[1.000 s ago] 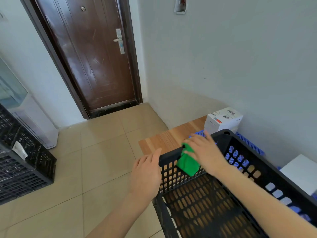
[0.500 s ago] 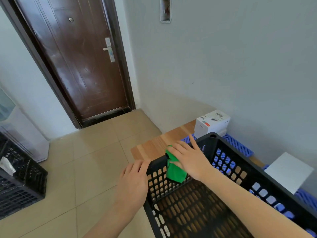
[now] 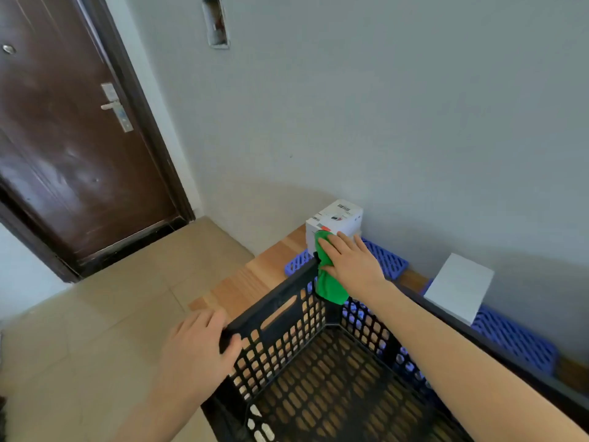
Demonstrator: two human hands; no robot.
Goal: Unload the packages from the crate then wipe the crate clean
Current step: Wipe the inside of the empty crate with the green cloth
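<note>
Head view: my left grip (image 3: 197,349) clamps the crate (image 3: 277,298) rim at its left corner. My right grip (image 3: 353,266), fingers flat, presses the cloth (image 3: 331,290) on the far corner. The crate stands at the surface's (image 3: 255,275) left edge.

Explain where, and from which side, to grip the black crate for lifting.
Likely the handle slot in the end wall of the black crate, from outside: it sits just under the rim, long and open, near where the left hand grips.

Our left hand (image 3: 194,349) and right hand (image 3: 350,263) are bare, and our forearms (image 3: 446,352) are bare as far as we see them.
</note>
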